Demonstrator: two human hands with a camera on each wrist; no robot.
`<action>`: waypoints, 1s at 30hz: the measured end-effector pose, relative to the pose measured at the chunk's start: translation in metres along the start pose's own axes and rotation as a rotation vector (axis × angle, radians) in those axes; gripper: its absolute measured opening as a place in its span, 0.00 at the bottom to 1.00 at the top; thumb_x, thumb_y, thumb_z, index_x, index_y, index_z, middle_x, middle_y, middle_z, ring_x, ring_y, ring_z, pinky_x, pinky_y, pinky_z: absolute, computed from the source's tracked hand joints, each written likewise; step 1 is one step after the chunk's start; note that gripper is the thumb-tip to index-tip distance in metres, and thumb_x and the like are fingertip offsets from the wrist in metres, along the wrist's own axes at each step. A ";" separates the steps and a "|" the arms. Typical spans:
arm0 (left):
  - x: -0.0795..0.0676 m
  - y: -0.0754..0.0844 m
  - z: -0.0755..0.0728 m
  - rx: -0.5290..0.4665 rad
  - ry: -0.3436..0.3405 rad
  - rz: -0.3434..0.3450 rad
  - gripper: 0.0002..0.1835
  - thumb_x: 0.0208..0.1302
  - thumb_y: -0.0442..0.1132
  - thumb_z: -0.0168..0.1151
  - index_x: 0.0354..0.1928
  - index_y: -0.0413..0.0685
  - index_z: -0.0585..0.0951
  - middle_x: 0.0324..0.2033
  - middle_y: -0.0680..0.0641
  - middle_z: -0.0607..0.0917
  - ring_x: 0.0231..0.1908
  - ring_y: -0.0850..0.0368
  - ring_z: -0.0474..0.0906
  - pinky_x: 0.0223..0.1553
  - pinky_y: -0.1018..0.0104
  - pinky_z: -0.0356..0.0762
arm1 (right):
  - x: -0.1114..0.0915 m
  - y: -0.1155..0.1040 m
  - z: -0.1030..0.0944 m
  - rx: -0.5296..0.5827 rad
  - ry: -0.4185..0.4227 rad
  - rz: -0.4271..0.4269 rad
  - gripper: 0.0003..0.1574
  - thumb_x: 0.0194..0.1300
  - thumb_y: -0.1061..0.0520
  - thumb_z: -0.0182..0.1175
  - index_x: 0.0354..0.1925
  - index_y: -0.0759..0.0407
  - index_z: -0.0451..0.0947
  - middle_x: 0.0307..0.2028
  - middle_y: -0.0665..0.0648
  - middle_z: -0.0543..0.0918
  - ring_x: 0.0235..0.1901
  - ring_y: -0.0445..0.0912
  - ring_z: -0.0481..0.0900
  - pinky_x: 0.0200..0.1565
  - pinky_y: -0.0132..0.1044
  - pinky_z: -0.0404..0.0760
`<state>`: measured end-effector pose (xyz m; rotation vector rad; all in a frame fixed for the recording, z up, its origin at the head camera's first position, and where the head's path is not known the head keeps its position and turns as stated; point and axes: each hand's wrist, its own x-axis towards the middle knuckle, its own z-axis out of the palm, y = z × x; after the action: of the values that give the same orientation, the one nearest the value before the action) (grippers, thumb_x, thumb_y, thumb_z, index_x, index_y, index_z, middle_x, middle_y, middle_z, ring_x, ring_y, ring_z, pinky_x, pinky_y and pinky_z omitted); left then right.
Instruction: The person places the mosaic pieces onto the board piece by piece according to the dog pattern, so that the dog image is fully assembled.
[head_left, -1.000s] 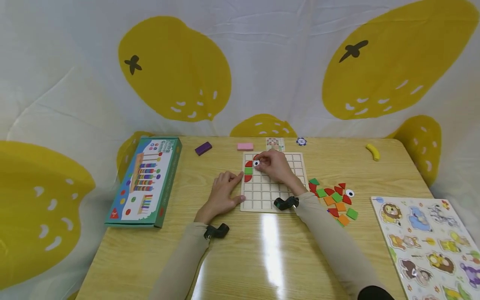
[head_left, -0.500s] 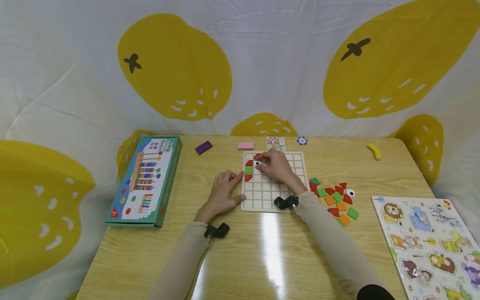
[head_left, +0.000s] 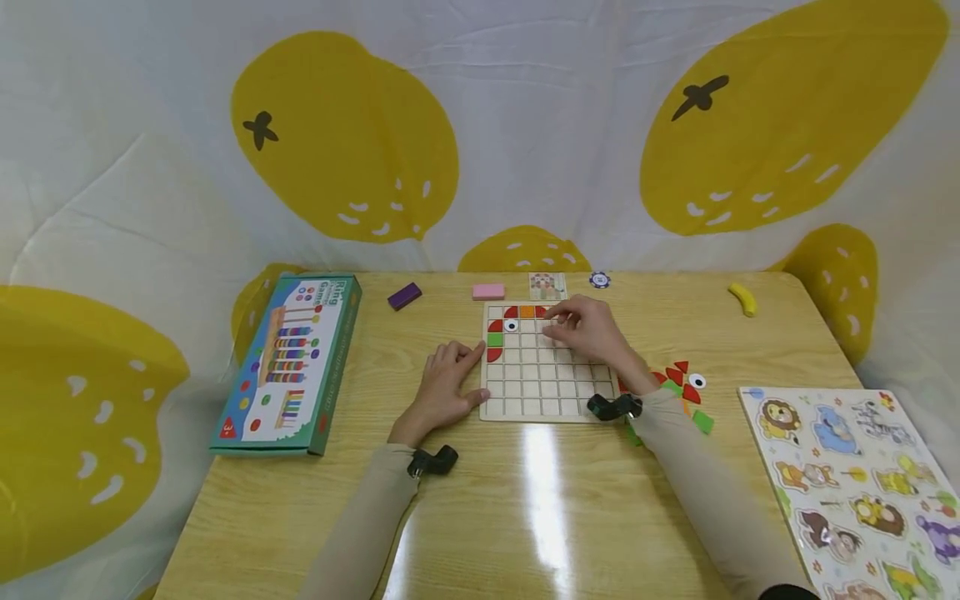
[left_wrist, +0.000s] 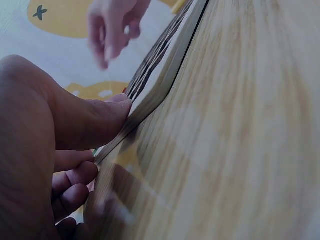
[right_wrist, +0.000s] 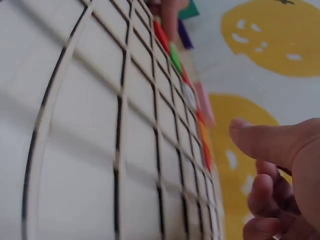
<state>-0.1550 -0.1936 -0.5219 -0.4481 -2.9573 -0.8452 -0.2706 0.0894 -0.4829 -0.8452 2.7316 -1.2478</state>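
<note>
A pale wooden grid board (head_left: pixel 528 387) lies on the table. In its upper left cells sit a white eye tile (head_left: pixel 512 326), a green square tile (head_left: pixel 495 340), an orange tile (head_left: pixel 527 312) and several red curved tiles (head_left: pixel 494 355). My left hand (head_left: pixel 442 387) rests at the board's left side, thumb (left_wrist: pixel 95 120) and index finger touching its edge. Over the upper right of the board is my right hand (head_left: pixel 588 329), fingertips beside the red tile at the end of the top row. In the right wrist view its thumb (right_wrist: pixel 270 142) and fingers are apart, holding nothing.
Loose coloured tiles (head_left: pixel 692 393) lie right of the board, partly hidden by my right forearm. A pattern card (head_left: pixel 547 286), pink block (head_left: pixel 488 292), purple block (head_left: pixel 405 297) and poker chip (head_left: pixel 599 280) sit behind. A game box (head_left: pixel 288 367) stands left, an animal puzzle (head_left: pixel 847 475) right.
My right hand has let go of the eye tile and moved right, uncovering the orange and red tiles in the top row. My left hand has stayed at the board's edge.
</note>
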 end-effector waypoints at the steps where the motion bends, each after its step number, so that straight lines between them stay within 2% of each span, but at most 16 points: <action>1: 0.000 0.000 0.000 0.000 0.001 -0.001 0.44 0.58 0.53 0.66 0.75 0.54 0.62 0.52 0.48 0.69 0.49 0.52 0.61 0.53 0.54 0.57 | -0.007 0.004 -0.011 -0.012 -0.010 0.020 0.15 0.60 0.53 0.71 0.44 0.57 0.86 0.33 0.53 0.81 0.31 0.46 0.77 0.34 0.39 0.76; 8: 0.000 -0.002 -0.002 0.007 0.006 -0.016 0.43 0.58 0.53 0.66 0.75 0.53 0.62 0.53 0.47 0.70 0.50 0.51 0.61 0.55 0.53 0.57 | -0.069 0.034 -0.088 -0.157 -0.091 0.167 0.17 0.61 0.52 0.70 0.47 0.59 0.85 0.34 0.53 0.84 0.34 0.47 0.80 0.35 0.39 0.77; 14: -0.003 -0.003 -0.003 0.003 -0.004 -0.030 0.43 0.58 0.54 0.66 0.75 0.54 0.62 0.53 0.48 0.70 0.50 0.51 0.61 0.55 0.53 0.57 | -0.115 0.052 -0.130 -0.251 -0.154 0.248 0.19 0.61 0.53 0.69 0.49 0.61 0.83 0.35 0.54 0.85 0.34 0.47 0.80 0.36 0.38 0.76; 19: -0.004 -0.003 -0.003 -0.002 -0.003 -0.034 0.43 0.58 0.53 0.66 0.75 0.55 0.62 0.52 0.48 0.70 0.49 0.51 0.61 0.54 0.53 0.56 | -0.134 0.063 -0.140 -0.262 -0.180 0.300 0.21 0.62 0.51 0.69 0.50 0.60 0.83 0.37 0.54 0.85 0.36 0.46 0.80 0.38 0.38 0.76; 24: -0.001 0.001 -0.001 -0.017 -0.005 -0.015 0.43 0.58 0.54 0.66 0.75 0.55 0.62 0.51 0.48 0.70 0.49 0.51 0.61 0.54 0.54 0.56 | -0.144 0.071 -0.138 -0.270 -0.179 0.329 0.16 0.62 0.50 0.69 0.45 0.58 0.83 0.34 0.52 0.84 0.34 0.45 0.78 0.38 0.36 0.75; 30: -0.002 0.000 0.000 -0.013 0.003 -0.012 0.43 0.59 0.54 0.66 0.75 0.55 0.62 0.52 0.48 0.70 0.49 0.52 0.61 0.54 0.54 0.56 | -0.142 0.075 -0.132 -0.285 -0.137 0.279 0.13 0.66 0.51 0.65 0.42 0.58 0.77 0.33 0.53 0.80 0.32 0.46 0.74 0.36 0.35 0.73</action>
<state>-0.1529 -0.1944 -0.5218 -0.4290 -2.9563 -0.8663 -0.2153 0.2900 -0.4737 -0.5139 2.8284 -0.7366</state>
